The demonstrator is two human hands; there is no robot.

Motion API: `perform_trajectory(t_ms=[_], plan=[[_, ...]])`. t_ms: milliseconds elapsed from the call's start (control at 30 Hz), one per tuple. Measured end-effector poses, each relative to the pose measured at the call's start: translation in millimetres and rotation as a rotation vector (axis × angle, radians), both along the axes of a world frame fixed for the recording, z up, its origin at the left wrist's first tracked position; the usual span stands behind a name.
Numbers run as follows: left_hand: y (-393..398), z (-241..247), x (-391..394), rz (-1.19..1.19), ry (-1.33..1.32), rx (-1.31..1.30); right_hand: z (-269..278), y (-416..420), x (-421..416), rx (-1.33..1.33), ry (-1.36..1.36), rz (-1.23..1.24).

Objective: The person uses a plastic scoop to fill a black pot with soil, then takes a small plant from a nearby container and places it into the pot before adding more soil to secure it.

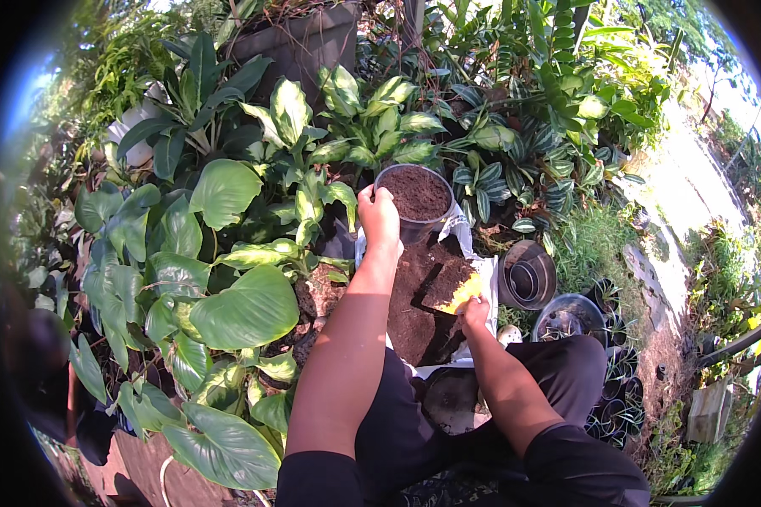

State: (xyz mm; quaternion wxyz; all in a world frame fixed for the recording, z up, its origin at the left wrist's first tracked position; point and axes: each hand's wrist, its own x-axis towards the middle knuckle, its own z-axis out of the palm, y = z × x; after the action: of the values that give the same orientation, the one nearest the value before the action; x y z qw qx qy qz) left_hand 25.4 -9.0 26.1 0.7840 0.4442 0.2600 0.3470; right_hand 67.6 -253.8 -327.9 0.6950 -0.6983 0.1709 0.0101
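My left hand (379,218) grips the near left rim of a plastic plant pot (416,194) filled almost to the top with dark brown soil. Below it lies a white sack (489,285), spread out with loose soil (409,291) on it. My right hand (475,310) is closed on a yellow scoop (466,293), whose face is largely covered with soil; its exact shape is hard to tell. The scoop is over the soil at the sack's right side, below and to the right of the pot.
Stacked empty black pots (527,275) stand right of the sack, beside a clear plastic basin (569,320). Several small potted seedlings (618,386) line the right. Broad-leaved plants (244,307) crowd the left, and variegated plants (380,130) grow beyond the pot.
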Motion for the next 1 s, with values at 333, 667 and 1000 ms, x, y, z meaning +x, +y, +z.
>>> perform_trajectory(t_ms=[333, 667, 1000], plan=[[14.8, -3.5, -9.0, 0.022, -0.001, 0.002, 61.6, 26.7, -15.5, 0.15, -0.007, 0.177], [4.2, 3.5, -4.5, 0.024, 0.034, -0.004, 153.8, 10.1, 53.2, 0.151, 0.05, 0.485], [-9.2, 2.1, 6.0, -0.001, 0.039, -0.027, 367.4, -11.5, 133.2, 0.209, -0.251, 0.349]])
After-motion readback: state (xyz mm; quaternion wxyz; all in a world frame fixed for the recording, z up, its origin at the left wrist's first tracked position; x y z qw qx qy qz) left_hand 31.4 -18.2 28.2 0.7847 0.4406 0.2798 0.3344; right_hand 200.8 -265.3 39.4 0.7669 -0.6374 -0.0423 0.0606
